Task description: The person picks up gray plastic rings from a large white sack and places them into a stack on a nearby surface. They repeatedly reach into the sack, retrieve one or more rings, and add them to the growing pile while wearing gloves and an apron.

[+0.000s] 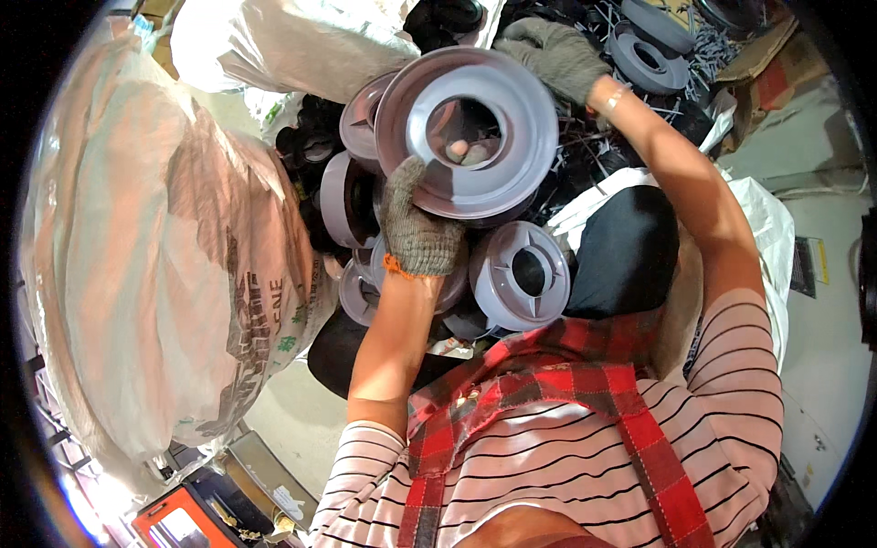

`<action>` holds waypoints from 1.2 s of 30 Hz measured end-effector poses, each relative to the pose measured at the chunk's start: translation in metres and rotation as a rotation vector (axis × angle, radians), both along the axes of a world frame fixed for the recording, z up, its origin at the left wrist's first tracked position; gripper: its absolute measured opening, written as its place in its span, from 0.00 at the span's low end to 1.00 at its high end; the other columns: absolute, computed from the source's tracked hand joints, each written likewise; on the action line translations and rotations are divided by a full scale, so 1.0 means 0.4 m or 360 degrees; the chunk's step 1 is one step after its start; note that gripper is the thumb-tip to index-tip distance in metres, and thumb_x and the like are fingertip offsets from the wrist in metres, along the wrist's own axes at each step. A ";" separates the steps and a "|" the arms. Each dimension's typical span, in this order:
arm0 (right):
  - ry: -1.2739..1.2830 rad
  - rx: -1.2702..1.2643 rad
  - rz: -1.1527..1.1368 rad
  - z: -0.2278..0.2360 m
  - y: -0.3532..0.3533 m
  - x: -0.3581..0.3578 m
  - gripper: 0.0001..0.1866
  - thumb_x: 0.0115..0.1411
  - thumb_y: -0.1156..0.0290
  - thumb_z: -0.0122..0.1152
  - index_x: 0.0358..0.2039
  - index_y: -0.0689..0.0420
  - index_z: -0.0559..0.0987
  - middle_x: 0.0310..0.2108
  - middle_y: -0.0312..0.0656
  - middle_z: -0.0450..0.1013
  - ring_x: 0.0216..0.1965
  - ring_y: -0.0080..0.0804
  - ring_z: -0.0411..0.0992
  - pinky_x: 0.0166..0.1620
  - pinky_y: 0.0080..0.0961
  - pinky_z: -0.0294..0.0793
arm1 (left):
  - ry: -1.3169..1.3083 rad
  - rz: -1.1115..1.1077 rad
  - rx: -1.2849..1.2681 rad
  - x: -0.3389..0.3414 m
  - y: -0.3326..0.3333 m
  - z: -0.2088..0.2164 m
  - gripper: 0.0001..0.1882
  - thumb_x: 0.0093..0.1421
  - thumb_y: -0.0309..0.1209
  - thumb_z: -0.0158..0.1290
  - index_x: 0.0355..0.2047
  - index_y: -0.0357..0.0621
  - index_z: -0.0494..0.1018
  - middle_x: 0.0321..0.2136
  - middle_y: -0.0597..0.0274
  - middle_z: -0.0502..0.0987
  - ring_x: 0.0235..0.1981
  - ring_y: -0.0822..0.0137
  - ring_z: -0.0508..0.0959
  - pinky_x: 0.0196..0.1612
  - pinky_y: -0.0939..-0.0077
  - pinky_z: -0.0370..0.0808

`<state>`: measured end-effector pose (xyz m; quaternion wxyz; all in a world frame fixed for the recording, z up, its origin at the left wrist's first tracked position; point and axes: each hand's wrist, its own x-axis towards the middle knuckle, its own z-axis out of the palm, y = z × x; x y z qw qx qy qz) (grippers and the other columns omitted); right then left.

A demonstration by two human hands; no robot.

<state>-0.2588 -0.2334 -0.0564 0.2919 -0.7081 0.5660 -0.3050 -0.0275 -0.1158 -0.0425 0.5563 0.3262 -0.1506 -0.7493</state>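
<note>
Left grip (420, 219), partly hidden, clasps grey ring (527, 137) | right grip (555, 59): cannot tell whether holding

This looks like a workshop or small factory floor for plastic parts. Many near-identical round grey plastic parts (499, 265) are heaped together among tangled black pieces (598, 142). A huge, bulging pale sack (174, 228) stands at the left, another white sack (292, 41) beyond it, and a cardboard box (772, 78) at the far right. Knitted work gloves (425, 233) and a checked apron (548, 384) fit such a place.
</note>
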 end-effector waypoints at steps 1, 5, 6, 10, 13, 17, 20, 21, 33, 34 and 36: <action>0.0475 -0.0095 -0.0238 -0.051 -0.036 -0.031 0.26 0.56 0.54 0.50 0.50 0.58 0.68 0.49 0.52 0.67 0.52 0.46 0.65 0.54 0.37 0.63 | -0.0012 0.0001 0.0008 0.002 0.016 0.010 0.25 0.54 0.36 0.49 0.52 0.40 0.63 0.47 0.51 0.71 0.47 0.55 0.71 0.54 0.55 0.66; 0.0972 0.0264 -0.0636 -0.253 -0.096 -0.169 0.23 0.55 0.62 0.49 0.49 0.60 0.69 0.50 0.55 0.66 0.53 0.49 0.64 0.55 0.39 0.62 | -0.0111 0.0050 -0.0036 0.020 0.069 0.039 0.24 0.57 0.40 0.47 0.50 0.38 0.65 0.43 0.52 0.72 0.44 0.57 0.73 0.51 0.58 0.68; 0.1042 0.0245 -0.0679 -0.284 -0.107 -0.195 0.22 0.54 0.63 0.49 0.48 0.60 0.69 0.50 0.55 0.66 0.53 0.50 0.65 0.55 0.40 0.63 | -0.0153 0.0068 -0.0035 0.021 0.078 0.042 0.24 0.58 0.41 0.47 0.50 0.38 0.65 0.42 0.52 0.73 0.44 0.58 0.73 0.51 0.59 0.69; 0.1154 -0.0007 -0.0358 -0.136 -0.017 -0.105 0.21 0.57 0.61 0.46 0.46 0.62 0.70 0.46 0.57 0.68 0.48 0.51 0.67 0.52 0.42 0.64 | -0.0118 0.0097 -0.0024 0.043 0.142 0.084 0.21 0.57 0.34 0.51 0.49 0.39 0.65 0.40 0.53 0.72 0.42 0.55 0.73 0.49 0.52 0.71; 0.0907 -0.0569 -0.0253 -0.048 0.087 -0.071 0.18 0.58 0.62 0.47 0.45 0.58 0.72 0.42 0.52 0.70 0.43 0.47 0.69 0.47 0.39 0.68 | -0.0186 0.0091 0.0031 0.015 0.158 0.081 0.19 0.56 0.33 0.53 0.47 0.38 0.67 0.41 0.54 0.73 0.42 0.56 0.74 0.47 0.53 0.73; 0.0378 -0.0775 0.0224 0.072 0.255 -0.034 0.12 0.54 0.65 0.56 0.37 0.55 0.77 0.38 0.45 0.72 0.39 0.42 0.70 0.42 0.34 0.70 | -0.0150 -0.0110 -0.0067 -0.038 0.182 0.072 0.20 0.56 0.33 0.53 0.47 0.38 0.67 0.41 0.54 0.73 0.41 0.59 0.75 0.46 0.61 0.73; 0.0302 -0.0946 0.0252 0.079 0.345 0.023 0.16 0.52 0.55 0.56 0.31 0.53 0.80 0.34 0.41 0.74 0.40 0.42 0.71 0.45 0.35 0.69 | -0.0092 -0.0276 -0.0137 -0.050 0.215 0.071 0.22 0.56 0.33 0.53 0.50 0.40 0.65 0.45 0.54 0.71 0.46 0.58 0.72 0.50 0.61 0.70; 0.0331 -0.0686 0.0316 0.106 0.374 0.036 0.20 0.49 0.53 0.58 0.36 0.56 0.77 0.37 0.45 0.73 0.42 0.44 0.70 0.46 0.35 0.69 | -0.0109 -0.0307 -0.0157 -0.043 0.225 0.068 0.24 0.55 0.33 0.53 0.52 0.41 0.64 0.47 0.55 0.71 0.48 0.57 0.71 0.53 0.60 0.68; 0.0703 -0.1131 0.0889 0.151 0.526 0.116 0.36 0.35 0.64 0.64 0.47 0.61 0.67 0.45 0.53 0.63 0.46 0.49 0.64 0.51 0.37 0.64 | -0.0686 -0.0549 -0.0158 0.067 0.285 0.133 0.15 0.54 0.33 0.56 0.39 0.36 0.72 0.31 0.62 0.76 0.30 0.74 0.74 0.32 0.79 0.72; 0.0776 -0.1247 0.0893 0.132 0.524 0.123 0.35 0.35 0.64 0.64 0.47 0.61 0.67 0.44 0.52 0.64 0.46 0.49 0.64 0.51 0.37 0.64 | -0.0694 -0.0565 -0.0144 0.067 0.286 0.133 0.16 0.54 0.34 0.56 0.39 0.36 0.72 0.31 0.62 0.76 0.30 0.73 0.74 0.33 0.79 0.72; 0.0924 -0.1478 0.0894 0.104 0.520 0.126 0.34 0.35 0.64 0.64 0.46 0.61 0.68 0.43 0.51 0.64 0.46 0.49 0.63 0.50 0.37 0.64 | -0.0711 -0.0602 -0.0116 0.067 0.283 0.133 0.16 0.54 0.34 0.56 0.39 0.37 0.72 0.32 0.62 0.76 0.30 0.72 0.75 0.34 0.79 0.72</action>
